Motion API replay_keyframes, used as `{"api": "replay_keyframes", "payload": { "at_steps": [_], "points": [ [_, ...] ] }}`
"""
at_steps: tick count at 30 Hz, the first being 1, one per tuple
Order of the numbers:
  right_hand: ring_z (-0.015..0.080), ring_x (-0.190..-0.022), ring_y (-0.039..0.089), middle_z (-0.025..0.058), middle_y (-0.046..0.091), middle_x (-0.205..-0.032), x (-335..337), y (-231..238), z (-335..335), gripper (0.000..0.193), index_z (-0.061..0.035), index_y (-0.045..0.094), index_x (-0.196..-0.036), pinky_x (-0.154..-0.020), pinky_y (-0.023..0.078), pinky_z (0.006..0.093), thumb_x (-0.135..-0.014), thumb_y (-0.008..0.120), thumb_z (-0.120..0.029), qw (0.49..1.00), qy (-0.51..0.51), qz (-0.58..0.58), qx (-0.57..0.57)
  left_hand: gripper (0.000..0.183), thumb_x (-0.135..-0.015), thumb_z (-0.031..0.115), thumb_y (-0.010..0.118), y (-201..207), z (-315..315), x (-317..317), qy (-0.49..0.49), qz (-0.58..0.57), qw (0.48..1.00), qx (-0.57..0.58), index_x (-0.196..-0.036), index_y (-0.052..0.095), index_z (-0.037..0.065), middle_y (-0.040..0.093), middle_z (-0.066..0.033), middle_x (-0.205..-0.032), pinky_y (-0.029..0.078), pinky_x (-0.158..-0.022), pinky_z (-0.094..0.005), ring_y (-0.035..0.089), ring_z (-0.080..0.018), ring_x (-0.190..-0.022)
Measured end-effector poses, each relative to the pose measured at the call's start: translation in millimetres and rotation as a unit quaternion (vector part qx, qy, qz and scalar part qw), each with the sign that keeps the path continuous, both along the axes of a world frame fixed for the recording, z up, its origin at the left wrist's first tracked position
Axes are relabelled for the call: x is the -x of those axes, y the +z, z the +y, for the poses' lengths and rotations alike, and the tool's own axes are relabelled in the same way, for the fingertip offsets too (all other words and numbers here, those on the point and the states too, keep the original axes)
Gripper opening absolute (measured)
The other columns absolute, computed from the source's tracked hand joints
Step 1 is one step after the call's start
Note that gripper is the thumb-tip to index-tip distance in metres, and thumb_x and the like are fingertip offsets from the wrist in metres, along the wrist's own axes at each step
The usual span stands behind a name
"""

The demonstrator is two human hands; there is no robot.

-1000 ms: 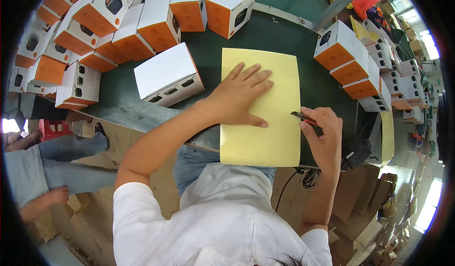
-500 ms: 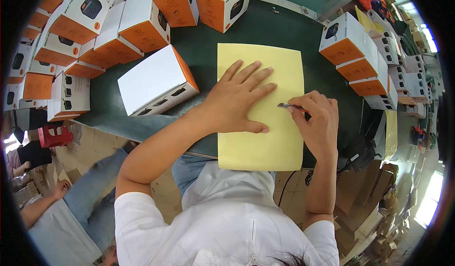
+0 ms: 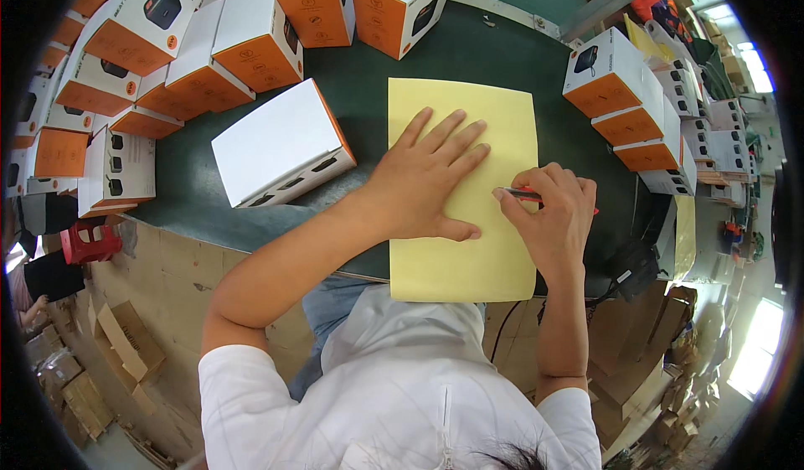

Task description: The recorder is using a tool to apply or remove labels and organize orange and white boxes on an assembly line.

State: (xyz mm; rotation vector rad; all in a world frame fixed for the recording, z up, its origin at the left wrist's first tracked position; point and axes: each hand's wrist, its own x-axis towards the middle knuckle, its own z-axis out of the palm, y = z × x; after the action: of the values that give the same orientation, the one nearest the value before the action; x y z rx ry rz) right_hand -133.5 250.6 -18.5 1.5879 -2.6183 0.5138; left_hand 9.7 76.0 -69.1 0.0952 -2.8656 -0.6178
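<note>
A yellow sheet [image 3: 452, 273] lies on the dark green table, its near edge reaching past the table edge. My left hand [image 3: 427, 181] rests flat on it, fingers spread. Over the sheet's right side, my right hand [image 3: 553, 210] is closed around a slim red-and-dark tool [image 3: 526, 193], a narrow knife-like thing; my fingers cover most of it. Left of the sheet, beside my left forearm, a white box [image 3: 280, 139] with an orange end lies on its side.
Stacked white-and-orange boxes [image 3: 193, 68] crowd the back left, and more boxes [image 3: 615, 85] stand at the right. A black device [image 3: 634, 269] with a cable sits at the right table edge. A red stool [image 3: 88, 240] and an open carton [image 3: 130, 344] are on the floor at left.
My right hand has tipped the tool, so less of its metal tip shows and its red end now sticks out behind. The person at lower left has left the view.
</note>
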Motion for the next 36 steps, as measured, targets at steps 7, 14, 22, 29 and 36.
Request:
{"api": "replay_keyframes", "payload": {
  "at_steps": [7, 14, 22, 29, 36],
  "points": [
    [0.0197, -0.078, 0.06, -0.0007, 0.063, -0.078, 2, 14, 12, 0.02, -0.0121, 0.07, -0.081, -0.082, 0.036, 0.0368, -0.077, 0.087, -0.021, 0.996, -0.015, -0.061, 0.07, 0.104, -0.074, 0.071, 0.076, -1, 0, 2, 0.009, -0.007, 1.0, 0.019, -0.153, 0.047, 0.008, 0.036, -0.015, -0.165, 0.014, -0.129, -0.0546, 0.027, -0.033, -0.156],
    [0.0165, -0.077, 0.058, -0.0006, 0.064, -0.08, 6, 35, 29, 0.019, -0.0103, 0.069, -0.082, -0.086, 0.037, 0.0332, -0.078, 0.087, -0.016, 0.964, -0.071, -0.193, 0.167, 0.057, -0.083, 0.034, 0.082, 56, 4, -51, -0.057, 0.296, 0.951, 0.074, -0.13, 0.063, 0.009, 0.061, -0.0115, -0.141, 0.045, -0.112, -0.0541, 0.052, -0.0408, -0.138],
    [0.0171, -0.079, 0.057, -0.0003, 0.065, -0.081, -44, 72, -32, 0.02, -0.0106, 0.07, -0.081, -0.085, 0.035, 0.0336, -0.073, 0.088, -0.015, 0.967, 0.088, -0.164, 0.172, 0.039, -0.074, 0.019, 0.088, 67, -61, -161, 0.18, 0.303, 0.934, 0.065, -0.11, 0.076, 0.013, 0.07, -0.0059, -0.124, 0.043, -0.114, -0.0524, 0.062, -0.0293, -0.125],
    [0.0174, -0.075, 0.06, -0.0015, 0.065, -0.077, -86, 79, -89, 0.023, -0.011, 0.072, -0.08, -0.083, 0.034, 0.0357, -0.076, 0.089, -0.025, 0.96, 0.175, -0.105, 0.194, 0.034, -0.076, 0.007, 0.086, 41, -63, -148, 0.157, 0.382, 0.91, 0.025, -0.108, 0.078, 0.011, 0.071, -0.0059, -0.119, 0.045, -0.113, -0.051, 0.064, -0.0281, -0.122],
    [0.0179, -0.078, 0.059, -0.0005, 0.063, -0.077, -103, 74, -113, 0.022, -0.0107, 0.071, -0.08, -0.083, 0.034, 0.038, -0.078, 0.087, -0.025, 0.96, 0.199, -0.049, 0.191, 0.03, -0.075, 0.01, 0.086, 39, -63, -147, 0.156, 0.399, 0.903, 0.018, -0.105, 0.078, 0.009, 0.072, -0.0072, -0.116, 0.045, -0.112, -0.0514, 0.066, -0.0284, -0.12]
  ]
}}
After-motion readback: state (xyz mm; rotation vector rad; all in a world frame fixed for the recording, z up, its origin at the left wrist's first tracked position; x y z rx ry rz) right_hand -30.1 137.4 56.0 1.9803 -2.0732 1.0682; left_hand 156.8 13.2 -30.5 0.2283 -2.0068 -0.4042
